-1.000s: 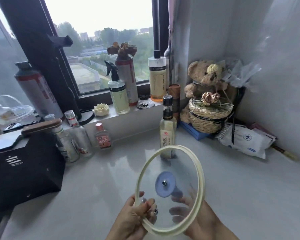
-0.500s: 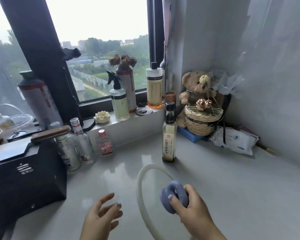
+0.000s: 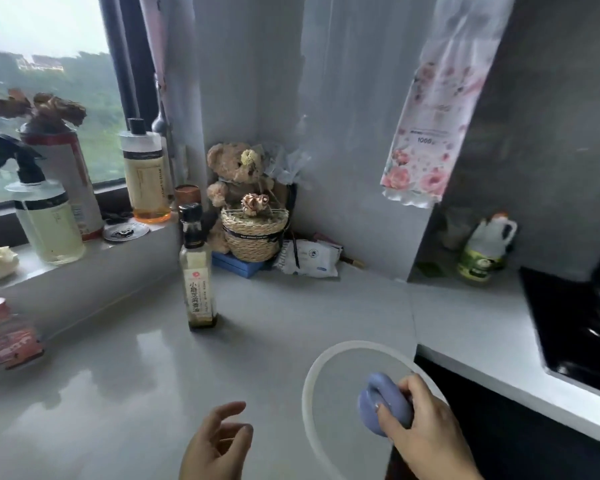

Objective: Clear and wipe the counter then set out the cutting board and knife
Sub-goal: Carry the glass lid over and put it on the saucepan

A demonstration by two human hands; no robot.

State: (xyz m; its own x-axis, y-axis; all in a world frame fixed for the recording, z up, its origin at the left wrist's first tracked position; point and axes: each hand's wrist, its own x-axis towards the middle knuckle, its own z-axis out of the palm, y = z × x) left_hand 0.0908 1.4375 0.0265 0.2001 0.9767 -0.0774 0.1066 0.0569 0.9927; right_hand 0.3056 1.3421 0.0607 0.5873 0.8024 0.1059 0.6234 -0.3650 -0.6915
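Observation:
My right hand [image 3: 426,431] grips the blue knob of a glass pot lid [image 3: 329,386] with a pale rim, held just above the right front of the grey counter [image 3: 125,393]. My left hand [image 3: 215,445] hovers open over the counter to the left of the lid, holding nothing. A tall oil bottle [image 3: 198,271] with a dark cap stands alone on the counter further back. No cutting board or knife is in view.
Spray bottle [image 3: 42,216], soap bottle [image 3: 146,174] and a can stand on the windowsill. A teddy bear with a woven basket [image 3: 253,233] and a wipes pack [image 3: 309,258] fill the corner. A small red-capped bottle [image 3: 7,334] is at left. A black cooktop [image 3: 575,317] and green jug [image 3: 482,251] are at right.
My left hand let go of the lid; my right hand now holds it alone by the knob and has carried it to the right. The view swung right toward the cooktop.

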